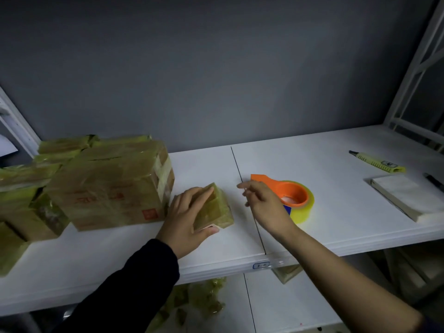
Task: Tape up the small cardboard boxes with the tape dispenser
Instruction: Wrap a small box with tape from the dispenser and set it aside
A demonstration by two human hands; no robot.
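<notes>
- Tape scraps (pixel 197 299): crumpled yellowish pieces on the lower board, below the front edge of the shelf.
- Shelf (pixel 120 260): white board in two panels with a seam running front to back. A small label (pixel 260 265) is fixed to the front edge at the seam.
- Left hand (pixel 185 217): dark sleeve. Fingers lie across the top of the box and the thumb is hooked round its near corner, so the hand holds it.
- Small cardboard box (pixel 216 207): near the front edge, just left of the seam, already glossy with yellowish tape. Judged light and fairly stiff, with a slick film surface. Best held across the top with the thumb on an end face, pressing down so it does not slide.
- Right hand (pixel 264 205): bare forearm. Fingers are loosely spread and hold nothing, and the hand hangs over the near side of the dispenser. Contact cannot be told.
- Tape dispenser (pixel 295 200): orange handle and core in a yellowish roll, lying flat just right of the seam. Judged light and rigid. Take it by the orange handle, away from the cutter end.
- Large taped carton (pixel 113 186): left of the small box, close beside the left hand.
- Taped boxes (pixel 24 200): a stack at the shelf's left end.
- White pad (pixel 408 195): near the right end.
- Yellow highlighter (pixel 377 162): behind the pad.
- Black pen (pixel 433 181): at the right edge, partly cut off.
</notes>
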